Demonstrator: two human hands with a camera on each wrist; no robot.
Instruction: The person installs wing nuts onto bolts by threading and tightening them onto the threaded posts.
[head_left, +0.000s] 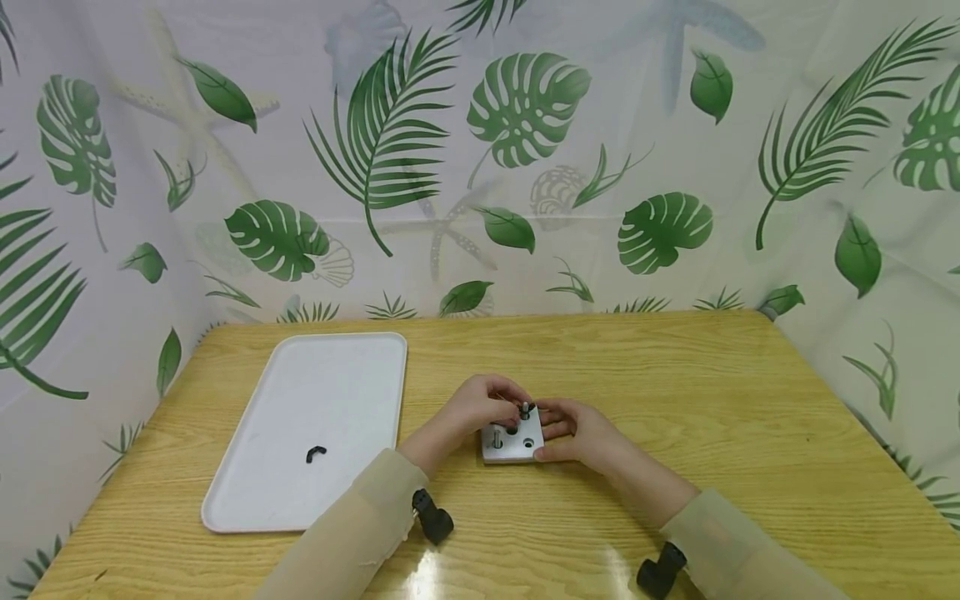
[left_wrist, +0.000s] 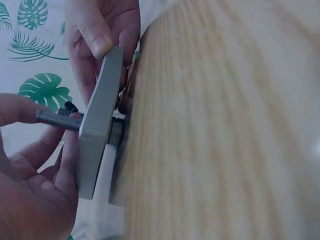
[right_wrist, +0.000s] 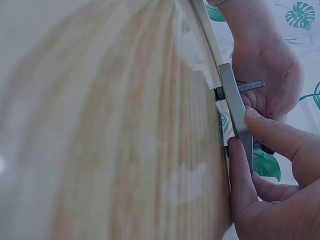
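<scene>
A square grey metal plate (head_left: 510, 454) with holes stands just above the table on bolt heads. A threaded bolt (head_left: 497, 437) sticks up at its near left, and another bolt (head_left: 525, 408) rises at the far right corner. My left hand (head_left: 483, 404) reaches over the plate and pinches a black wing nut (right_wrist: 265, 148) at that far bolt, its fingers partly hiding the nut. With thumb on top and fingers at the side and underneath, my right hand (head_left: 581, 435) grips the plate's right edge. A second black wing nut (head_left: 316, 454) lies on the white tray.
The white tray (head_left: 330, 375) with a raised rim lies to the left, near my left forearm. Under everything is a wooden table (head_left: 675, 367), bounded at the back and sides by a leaf-patterned cloth (head_left: 450, 167).
</scene>
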